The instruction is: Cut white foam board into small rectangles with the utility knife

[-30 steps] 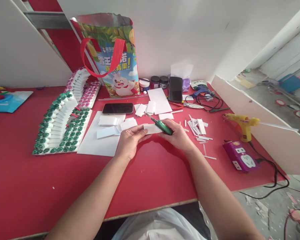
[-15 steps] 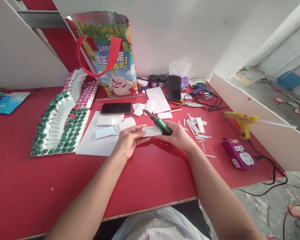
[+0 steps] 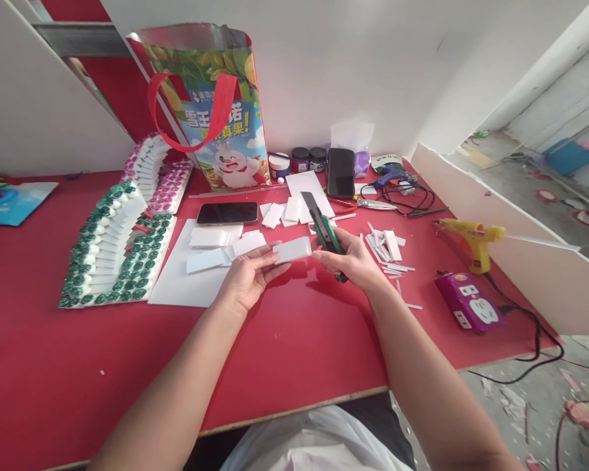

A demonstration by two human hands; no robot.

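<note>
My left hand (image 3: 248,275) pinches the left end of a small white foam board piece (image 3: 293,250), held just above the red table. In my right hand (image 3: 353,260) is a green utility knife (image 3: 325,232), its blade out and pointing up and away from me. The right thumb is close to the right end of the piece; whether it touches cannot be made out. Left of the hands, several white rectangular pieces (image 3: 209,260) lie on a larger white sheet (image 3: 169,281). More white pieces (image 3: 273,214) lie beyond the hands. Thin white offcut strips (image 3: 380,248) are scattered to the right.
A phone (image 3: 228,212) lies behind the sheet, before a printed bag (image 3: 226,124). Left stands a white model with green rosettes (image 3: 127,268). Scissors (image 3: 373,204) lie at the back. A yellow glue gun (image 3: 476,242) and purple power socket (image 3: 468,302) with cable sit right.
The knife has swung more upright and moved slightly right, off the white piece. The piece's right end has tilted up, and my right hand has shifted a little away.
</note>
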